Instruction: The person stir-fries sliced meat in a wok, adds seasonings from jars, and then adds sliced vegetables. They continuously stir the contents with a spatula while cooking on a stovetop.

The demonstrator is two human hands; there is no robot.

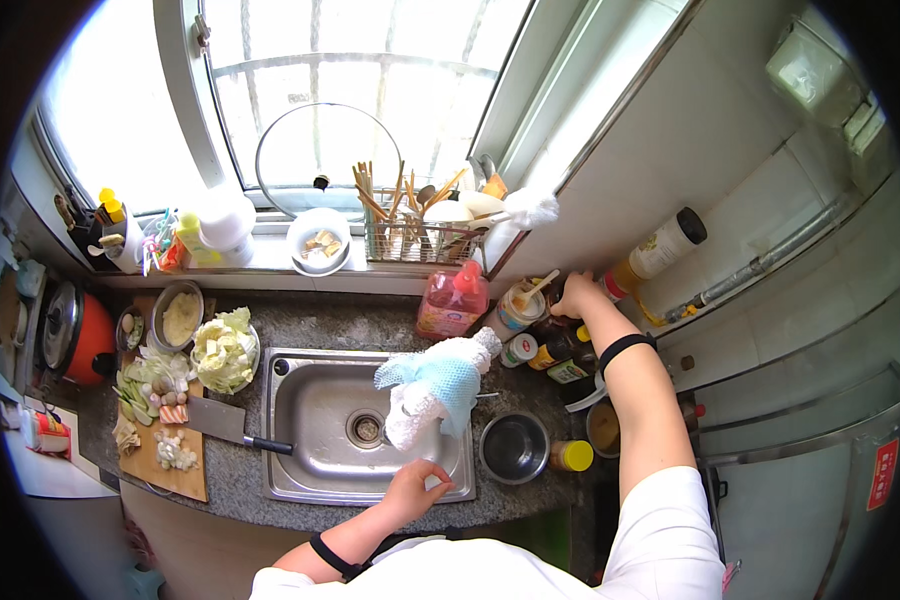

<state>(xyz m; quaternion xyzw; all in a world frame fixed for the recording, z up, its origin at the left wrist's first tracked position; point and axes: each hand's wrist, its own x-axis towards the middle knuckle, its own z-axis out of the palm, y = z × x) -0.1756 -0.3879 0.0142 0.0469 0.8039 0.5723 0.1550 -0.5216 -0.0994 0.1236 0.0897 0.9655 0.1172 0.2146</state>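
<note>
My left hand hovers over the front right rim of the stainless steel sink, its fingers loosely curled and nothing visible in it. My right hand reaches to the back right corner among the bottles. Its fingertips are at a dark bottle there, and the hold is hidden. Just left of it stands a jar with a pale spoon in it. Below are a white-lidded jar and a sauce bottle. White and light blue cloths hang over the sink's right side.
A cleaver lies from the wooden cutting board to the sink's left rim. Chopped cabbage fills a plate. A metal bowl and a yellow-lidded jar stand right. Behind are a pink soap bottle and a utensil basket.
</note>
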